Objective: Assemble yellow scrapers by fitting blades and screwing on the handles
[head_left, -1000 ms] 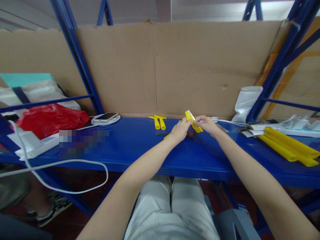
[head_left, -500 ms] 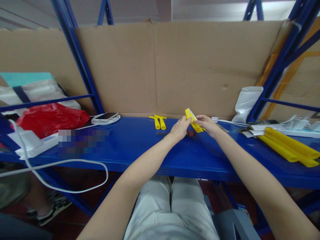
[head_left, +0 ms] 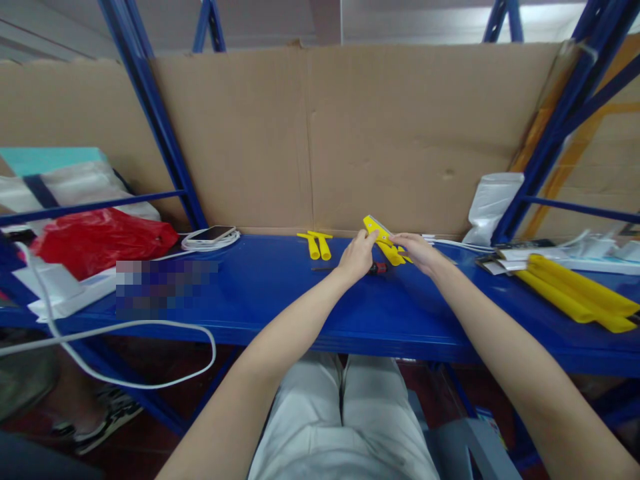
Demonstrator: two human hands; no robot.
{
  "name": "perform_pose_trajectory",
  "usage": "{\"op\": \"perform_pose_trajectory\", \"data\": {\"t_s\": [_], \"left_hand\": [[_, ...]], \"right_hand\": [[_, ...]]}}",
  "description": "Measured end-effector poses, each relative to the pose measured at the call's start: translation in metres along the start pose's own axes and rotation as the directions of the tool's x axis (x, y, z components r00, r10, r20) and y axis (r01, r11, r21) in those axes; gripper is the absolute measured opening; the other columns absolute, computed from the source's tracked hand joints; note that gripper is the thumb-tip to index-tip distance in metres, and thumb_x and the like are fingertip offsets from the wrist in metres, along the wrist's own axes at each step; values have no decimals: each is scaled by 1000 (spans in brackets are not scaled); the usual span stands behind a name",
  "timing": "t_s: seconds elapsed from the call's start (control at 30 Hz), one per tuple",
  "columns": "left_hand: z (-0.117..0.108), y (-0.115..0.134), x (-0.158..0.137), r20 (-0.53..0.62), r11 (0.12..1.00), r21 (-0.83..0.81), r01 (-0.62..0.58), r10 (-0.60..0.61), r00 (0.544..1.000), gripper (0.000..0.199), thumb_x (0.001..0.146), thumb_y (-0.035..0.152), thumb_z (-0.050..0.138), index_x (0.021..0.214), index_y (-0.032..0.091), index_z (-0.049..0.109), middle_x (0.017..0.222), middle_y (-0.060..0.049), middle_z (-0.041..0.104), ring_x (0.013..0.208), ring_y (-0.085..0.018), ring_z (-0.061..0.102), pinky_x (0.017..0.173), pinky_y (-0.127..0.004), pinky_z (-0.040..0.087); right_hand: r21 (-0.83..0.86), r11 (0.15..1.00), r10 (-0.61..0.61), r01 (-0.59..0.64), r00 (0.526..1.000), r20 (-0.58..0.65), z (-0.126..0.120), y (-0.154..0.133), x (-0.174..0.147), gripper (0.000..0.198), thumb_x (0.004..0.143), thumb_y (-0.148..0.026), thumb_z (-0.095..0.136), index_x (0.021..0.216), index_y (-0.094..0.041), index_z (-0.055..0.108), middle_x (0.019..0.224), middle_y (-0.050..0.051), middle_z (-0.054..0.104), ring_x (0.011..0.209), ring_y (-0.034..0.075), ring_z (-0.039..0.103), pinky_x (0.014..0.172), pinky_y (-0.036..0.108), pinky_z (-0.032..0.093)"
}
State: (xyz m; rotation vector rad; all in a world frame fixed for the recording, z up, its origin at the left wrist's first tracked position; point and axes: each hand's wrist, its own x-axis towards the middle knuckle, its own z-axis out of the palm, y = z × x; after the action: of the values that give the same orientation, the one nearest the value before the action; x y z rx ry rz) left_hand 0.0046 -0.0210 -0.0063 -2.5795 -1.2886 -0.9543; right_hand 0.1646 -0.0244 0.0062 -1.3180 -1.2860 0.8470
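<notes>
Between my two hands is a yellow scraper with a pale metal strip along its upper edge, tilted above the blue shelf. My left hand is closed on its left side. On its right end the fingers of my right hand are pinched. Another yellow part shows just below the scraper; whether it is joined to it I cannot tell. Under my left hand lies a screwdriver with a red and black handle, its shaft pointing left. Two yellow T-shaped pieces lie side by side to the left.
Long yellow tube-like pieces lie at the right beside a white power strip. A phone rests on a coiled white cable at the left, near a red plastic bag. Cardboard stands along the back. A white cable loops over the front edge.
The yellow scraper has turned in my hands, so its metal-edged end now slants down to the right and sits slightly further left. Both hands stay at nearly the same place.
</notes>
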Motion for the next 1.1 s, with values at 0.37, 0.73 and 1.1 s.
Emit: {"op": "perform_pose_trajectory", "data": {"t_s": [0.37,0.73,1.1], "left_hand": [[0,-2,-3,144,993,38,-107,101,984,68,79,4,43,140,31,27,132,-8,40,110,-22,52,86,-32,46],[2,-8,-2,138,995,-69,-78,87,987,74,74,0,42,141,28,29,126,-11,42,106,-23,54,87,-34,45],[11,-35,10,-7,940,-333,78,-85,996,80,67,-3,40,143,21,28,120,-11,50,117,-21,47,101,-36,37]], "right_hand": [[23,998,-60,62,994,-89,-6,1,4,7,70,-20,62,65,-16,60,73,2,64,64,9,52,63,22,39],[-19,988,-153,155,985,81,-17,10,11,16,72,-31,62,80,-17,64,90,4,67,81,14,59,74,26,44],[-873,473,-163,-119,962,-220,-84,53,35,41,70,-10,50,104,-24,66,126,9,54,120,32,41,95,58,31]]}}
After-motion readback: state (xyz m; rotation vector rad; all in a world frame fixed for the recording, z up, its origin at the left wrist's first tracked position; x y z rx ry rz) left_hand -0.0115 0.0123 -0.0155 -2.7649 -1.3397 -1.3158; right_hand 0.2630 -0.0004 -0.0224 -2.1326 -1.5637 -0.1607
